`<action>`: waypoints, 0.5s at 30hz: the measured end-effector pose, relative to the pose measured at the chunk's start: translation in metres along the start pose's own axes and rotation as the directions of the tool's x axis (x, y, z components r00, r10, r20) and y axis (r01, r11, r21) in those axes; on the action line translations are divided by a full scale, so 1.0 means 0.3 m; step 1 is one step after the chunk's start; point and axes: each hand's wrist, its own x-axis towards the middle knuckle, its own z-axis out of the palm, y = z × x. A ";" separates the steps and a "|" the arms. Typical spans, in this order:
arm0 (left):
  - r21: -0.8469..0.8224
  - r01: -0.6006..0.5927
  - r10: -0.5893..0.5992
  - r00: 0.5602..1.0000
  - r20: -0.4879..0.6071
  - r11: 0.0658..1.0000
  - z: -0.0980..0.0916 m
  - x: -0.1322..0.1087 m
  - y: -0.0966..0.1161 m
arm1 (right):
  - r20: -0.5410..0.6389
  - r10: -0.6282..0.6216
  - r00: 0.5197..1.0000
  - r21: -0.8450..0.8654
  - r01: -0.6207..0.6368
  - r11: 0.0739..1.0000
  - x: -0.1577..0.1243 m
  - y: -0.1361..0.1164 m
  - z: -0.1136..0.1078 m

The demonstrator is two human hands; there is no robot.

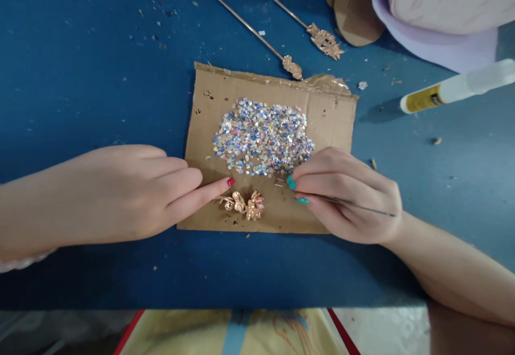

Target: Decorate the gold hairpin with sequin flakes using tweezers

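My right hand point(350, 197) is closed in a pinch round thin metal tweezers point(362, 205). Their tips reach left over the cardboard, just below the front edge of a pile of small shiny chips point(263, 138) in blue, white and pink. Whether the tips grip a chip is too small to tell. My left hand point(161, 191) is closed, with its index finger stretched along the stem of a gold-coloured flower hairpin point(239, 202). The hairpin's head lies on the cardboard, with pinkish bits on its right-hand flower. My left thumb is hidden.
The sheet of brown cardboard point(332, 130) lies on a blue table point(100, 87). Beyond it are more gold hairpins point(292, 67). A glue bottle point(454, 88) lies at the right, near a pale round object point(450, 1) on lilac material. Small scraps dot the table.
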 end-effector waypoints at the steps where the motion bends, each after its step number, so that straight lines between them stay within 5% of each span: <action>1: 0.005 -0.003 0.003 1.000 -0.005 1.000 -0.002 0.002 0.000 | -0.003 -0.003 1.000 -0.003 0.003 1.000 0.000 0.001 0.000; 15: 0.060 -0.027 0.031 0.998 -0.056 0.998 -0.031 0.041 0.002 | -0.101 0.054 0.993 -0.145 -0.068 0.987 0.012 0.020 -0.003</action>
